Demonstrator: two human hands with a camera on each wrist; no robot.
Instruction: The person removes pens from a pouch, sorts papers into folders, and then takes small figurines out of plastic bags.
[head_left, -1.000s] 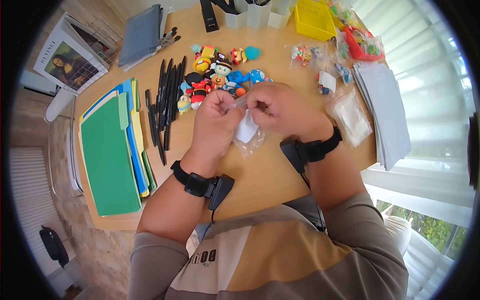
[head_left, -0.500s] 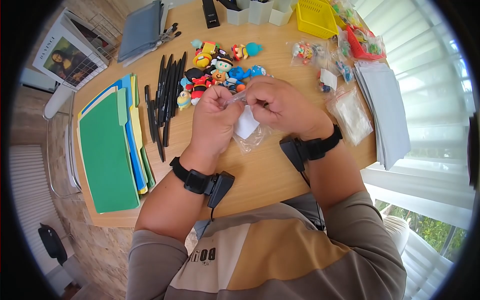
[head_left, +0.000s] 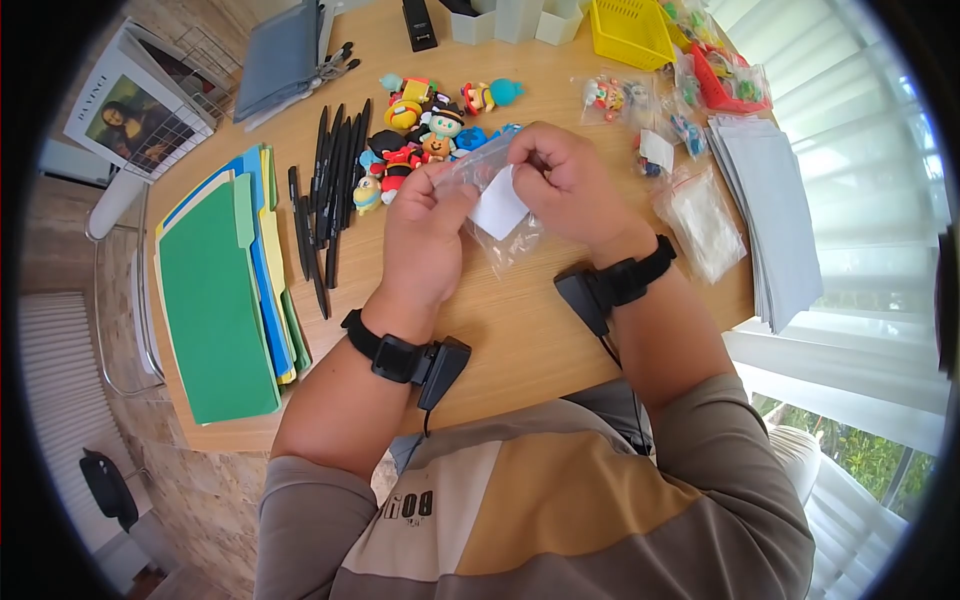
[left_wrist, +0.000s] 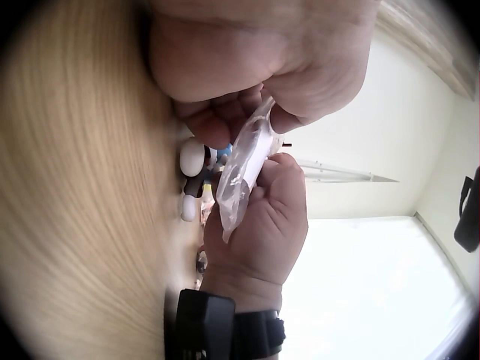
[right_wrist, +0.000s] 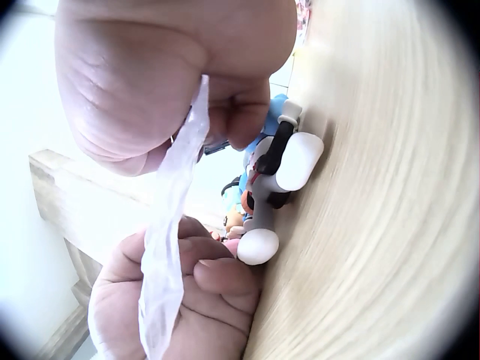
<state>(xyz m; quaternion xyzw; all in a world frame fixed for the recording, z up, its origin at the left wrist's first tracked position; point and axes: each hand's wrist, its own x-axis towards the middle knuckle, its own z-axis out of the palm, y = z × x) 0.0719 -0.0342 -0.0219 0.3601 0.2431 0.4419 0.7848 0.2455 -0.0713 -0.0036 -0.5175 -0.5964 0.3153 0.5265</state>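
Observation:
Between both hands hangs a clear plastic zip bag (head_left: 515, 248) with a white paper slip (head_left: 498, 207) in it. My left hand (head_left: 425, 240) pinches the bag's upper left edge between thumb and fingers. The right hand (head_left: 578, 190) grips its upper right edge with curled fingers. In the right wrist view the bag (right_wrist: 166, 225) appears edge-on and thin. Just beyond the hands lies a pile of colourful toy figures (head_left: 440, 140), partly hidden by them. A figure's white rounded foot (right_wrist: 300, 161) shows close by the right hand in the right wrist view.
Black pens (head_left: 335, 190) and coloured folders (head_left: 215, 300) lie on the left. To the right are a packet of clear bags (head_left: 700, 225), grey envelopes (head_left: 765, 220), and bagged figures (head_left: 610, 100). A yellow basket (head_left: 632, 35) and red basket (head_left: 725, 85) stand at the back right.
Both hands have risen slightly away from the body with the bag. The right hand has moved outward, so the bag is spread wider and more of its top and paper shows.

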